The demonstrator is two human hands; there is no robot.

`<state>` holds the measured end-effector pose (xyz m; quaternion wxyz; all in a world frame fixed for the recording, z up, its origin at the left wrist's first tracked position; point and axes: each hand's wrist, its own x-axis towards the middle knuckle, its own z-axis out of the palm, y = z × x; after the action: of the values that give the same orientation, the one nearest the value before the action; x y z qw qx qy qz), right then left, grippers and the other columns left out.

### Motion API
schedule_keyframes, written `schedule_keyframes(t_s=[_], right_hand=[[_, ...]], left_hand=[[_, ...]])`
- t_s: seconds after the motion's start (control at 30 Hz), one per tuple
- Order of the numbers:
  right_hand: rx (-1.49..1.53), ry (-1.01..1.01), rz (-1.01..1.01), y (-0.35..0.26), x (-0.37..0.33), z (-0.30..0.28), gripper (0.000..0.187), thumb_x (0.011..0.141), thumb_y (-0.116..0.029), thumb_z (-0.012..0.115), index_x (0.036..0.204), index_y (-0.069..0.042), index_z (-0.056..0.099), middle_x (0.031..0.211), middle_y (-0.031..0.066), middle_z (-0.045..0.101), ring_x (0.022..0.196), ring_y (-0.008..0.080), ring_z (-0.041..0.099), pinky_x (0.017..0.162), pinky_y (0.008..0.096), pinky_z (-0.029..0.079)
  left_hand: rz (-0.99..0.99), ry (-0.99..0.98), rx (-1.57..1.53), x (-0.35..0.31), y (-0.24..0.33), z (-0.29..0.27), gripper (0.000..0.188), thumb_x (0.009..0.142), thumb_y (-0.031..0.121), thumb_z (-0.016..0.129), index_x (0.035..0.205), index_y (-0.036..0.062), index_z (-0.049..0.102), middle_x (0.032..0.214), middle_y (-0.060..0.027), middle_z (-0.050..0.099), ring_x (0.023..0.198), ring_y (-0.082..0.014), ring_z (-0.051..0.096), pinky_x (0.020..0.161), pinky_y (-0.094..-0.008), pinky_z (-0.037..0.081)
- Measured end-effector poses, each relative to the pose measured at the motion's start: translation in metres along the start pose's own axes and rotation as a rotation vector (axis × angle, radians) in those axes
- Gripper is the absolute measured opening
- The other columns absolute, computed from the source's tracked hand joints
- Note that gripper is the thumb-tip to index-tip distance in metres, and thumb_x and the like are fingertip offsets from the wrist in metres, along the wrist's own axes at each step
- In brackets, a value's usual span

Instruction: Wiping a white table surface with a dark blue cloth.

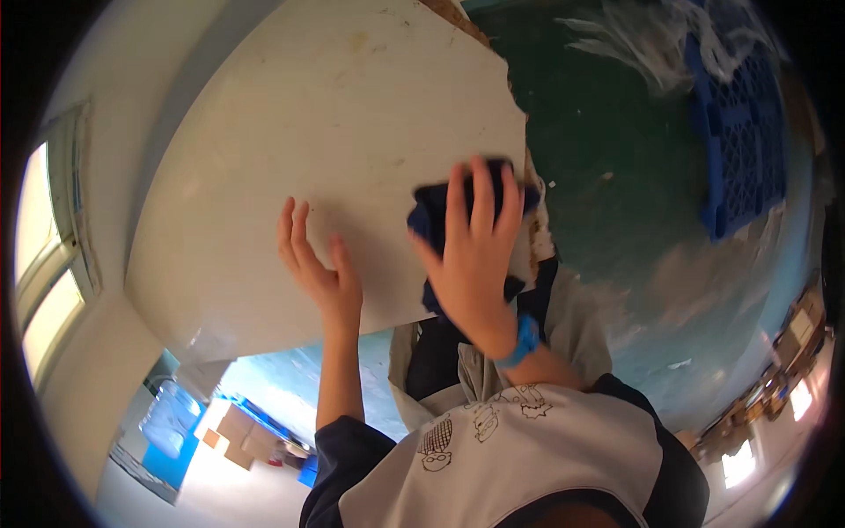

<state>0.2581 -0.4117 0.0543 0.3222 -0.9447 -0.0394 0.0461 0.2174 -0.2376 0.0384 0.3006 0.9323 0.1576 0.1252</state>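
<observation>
Stretching out beyond the table's ragged right edge, the green floor (590, 167) carries a blue plastic pallet (744, 150) with clear plastic sheeting (647, 53) beside its upper end. The white table (290, 114) fills the middle, its surface marked with faint stains and its right rim chipped and brown. At the lower left, a clear blue water jug (170, 418) stands near some cardboard boxes (236, 433). A bunched dark blue cloth (429, 216) lies on the table close to the person, by the chipped rim. Palm down over it is the right hand (473, 260), fingers spread, pressing rather than gripping. Left of the cloth, the left hand (324, 273) is empty and half open, fingers loosely bent; whether it touches the table I cannot tell. A blue wristband (526, 341) circles the right wrist.
</observation>
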Motion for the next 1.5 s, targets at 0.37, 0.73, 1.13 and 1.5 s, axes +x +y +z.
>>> schedule_keyframes(t_s=[0.37, 0.73, 1.13, 1.5], right_hand=[[0.010, 0.349, 0.061, 0.023, -0.101, 0.033, 0.041, 0.061, -0.007, 0.080, 0.098, -0.007, 0.063, 0.103, 0.0111, 0.061, 0.099, 0.0349, 0.056, 0.085, 0.0468, 0.047], [0.076, 0.497, 0.163, 0.024, -0.063, 0.022, 0.028, 0.068, -0.010, 0.073, 0.087, -0.003, 0.054, 0.084, 0.0154, 0.058, 0.080, 0.0365, 0.056, 0.070, 0.0449, 0.047], [0.208, 0.507, 0.265, 0.025, -0.104, 0.011, 0.037, 0.071, 0.000, 0.069, 0.107, -0.003, 0.063, 0.099, 0.0123, 0.066, 0.089, 0.0296, 0.062, 0.081, 0.0363, 0.050], [-0.079, 0.374, 0.235, 0.027, -0.095, 0.004, 0.030, 0.070, -0.003, 0.078, 0.098, -0.009, 0.073, 0.108, 0.0060, 0.066, 0.101, 0.0309, 0.055, 0.089, 0.0393, 0.045]], left_hand=[[0.255, -0.258, 0.300, -0.002, -0.026, 0.011, 0.068, 0.099, 0.032, 0.043, 0.154, -0.0028, 0.022, 0.162, -0.0228, 0.018, 0.150, -0.0404, 0.016, 0.119, -0.0529, 0.013], [0.327, -0.246, 0.315, 0.000, -0.041, 0.008, 0.067, 0.101, 0.031, 0.041, 0.154, -0.0033, 0.020, 0.162, -0.0241, 0.015, 0.151, -0.0395, 0.013, 0.119, -0.0513, 0.012], [0.343, -0.206, 0.290, 0.002, -0.044, 0.004, 0.066, 0.100, 0.030, 0.044, 0.154, -0.0011, 0.023, 0.161, -0.0214, 0.021, 0.151, -0.0372, 0.015, 0.120, -0.0509, 0.013], [0.327, -0.194, 0.287, 0.002, -0.042, 0.004, 0.063, 0.101, 0.030, 0.044, 0.154, 0.0005, 0.026, 0.161, -0.0191, 0.024, 0.150, -0.0368, 0.019, 0.120, -0.0493, 0.014]])
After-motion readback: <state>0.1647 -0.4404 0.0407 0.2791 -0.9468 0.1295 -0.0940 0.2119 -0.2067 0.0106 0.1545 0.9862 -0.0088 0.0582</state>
